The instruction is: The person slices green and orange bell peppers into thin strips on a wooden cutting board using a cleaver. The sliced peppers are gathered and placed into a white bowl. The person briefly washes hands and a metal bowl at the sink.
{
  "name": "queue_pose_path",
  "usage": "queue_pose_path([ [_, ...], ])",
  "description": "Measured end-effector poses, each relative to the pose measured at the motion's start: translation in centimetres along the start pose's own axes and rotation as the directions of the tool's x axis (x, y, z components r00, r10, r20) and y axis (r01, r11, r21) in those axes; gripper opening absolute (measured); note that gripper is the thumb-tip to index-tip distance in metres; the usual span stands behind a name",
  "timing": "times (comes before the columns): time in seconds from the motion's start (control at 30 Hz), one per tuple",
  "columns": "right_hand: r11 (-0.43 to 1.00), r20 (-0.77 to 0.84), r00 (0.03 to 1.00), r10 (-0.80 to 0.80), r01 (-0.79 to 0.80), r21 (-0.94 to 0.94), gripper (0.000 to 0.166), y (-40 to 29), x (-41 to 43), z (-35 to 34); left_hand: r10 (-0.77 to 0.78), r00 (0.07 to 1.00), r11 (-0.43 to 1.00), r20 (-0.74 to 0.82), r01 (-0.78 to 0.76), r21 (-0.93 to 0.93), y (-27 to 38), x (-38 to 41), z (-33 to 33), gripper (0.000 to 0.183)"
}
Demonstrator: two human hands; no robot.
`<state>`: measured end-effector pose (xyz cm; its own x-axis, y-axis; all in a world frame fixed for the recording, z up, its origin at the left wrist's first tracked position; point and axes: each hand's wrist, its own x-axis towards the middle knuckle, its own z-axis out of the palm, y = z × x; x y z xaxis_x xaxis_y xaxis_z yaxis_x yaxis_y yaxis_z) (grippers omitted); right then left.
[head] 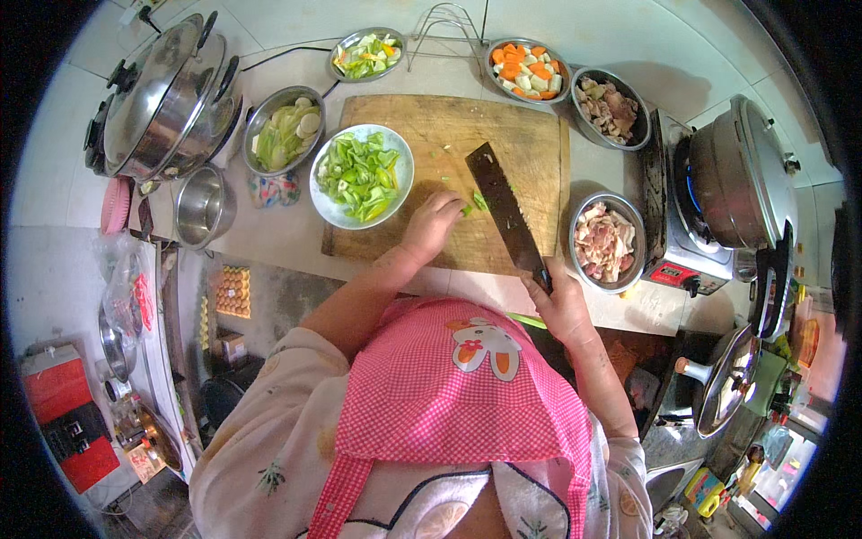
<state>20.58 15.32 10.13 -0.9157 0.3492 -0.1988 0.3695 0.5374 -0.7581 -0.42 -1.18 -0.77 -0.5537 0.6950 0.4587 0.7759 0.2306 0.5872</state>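
Observation:
A wooden cutting board (431, 111) lies before me. My right hand (560, 302) grips the handle of a dark-bladed cleaver (504, 205), whose blade slants over the board. My left hand (436, 224) rests on the board with its fingertips at a small piece of green pepper (467, 210); whether it pinches the piece is not plain. Another green bit (479, 201) lies between that hand and the blade. To the left of my left hand, a white bowl (322, 202) holds cut green peppers (360, 176). Small scraps are scattered over the wood.
Metal bowls of sliced vegetables (286, 131), mixed pepper pieces (368, 55), carrot chunks (527, 71) and meat (604, 241) surround the board. On the right, a large pot (724, 175) sits over a lit gas burner (693, 195). A lidded steamer (158, 94) and an empty metal bowl (200, 207) stand left.

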Motion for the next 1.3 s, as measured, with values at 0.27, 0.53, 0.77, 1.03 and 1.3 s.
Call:
queue_pose_path([
  [0.27,0.992,0.152,0.988,-0.021,0.039,-0.119,0.036,-0.8,0.2,-1.3,0.114,0.991,0.993,-0.074,-0.116,-0.031,-0.5,-0.6,-0.4,0.016],
  [0.53,0.986,0.337,0.94,-0.045,0.096,-0.136,0.031,-1.2,2.6,-3.5,0.122,0.991,0.992,-0.05,-0.123,-0.018,-1.0,-0.8,-0.1,0.015],
  [0.77,0.993,0.245,0.965,0.098,-0.11,0.037,0.029,-2.3,6.6,1.6,0.072,0.997,0.997,-0.025,-0.072,-0.026,-1.1,-0.5,0.3,0.013],
  [1.03,0.976,0.027,0.989,0.144,-0.147,0.163,0.027,-2.0,3.8,1.8,-0.12,0.993,0.992,0.0,0.12,-0.037,0.4,2.1,0.5,0.026],
  [1.3,0.983,0.018,0.997,-0.081,0.083,-0.162,0.026,-2.6,1.3,0.5,-0.379,0.924,0.896,-0.052,0.353,-0.268,0.4,-0.3,-1.0,0.025],
])
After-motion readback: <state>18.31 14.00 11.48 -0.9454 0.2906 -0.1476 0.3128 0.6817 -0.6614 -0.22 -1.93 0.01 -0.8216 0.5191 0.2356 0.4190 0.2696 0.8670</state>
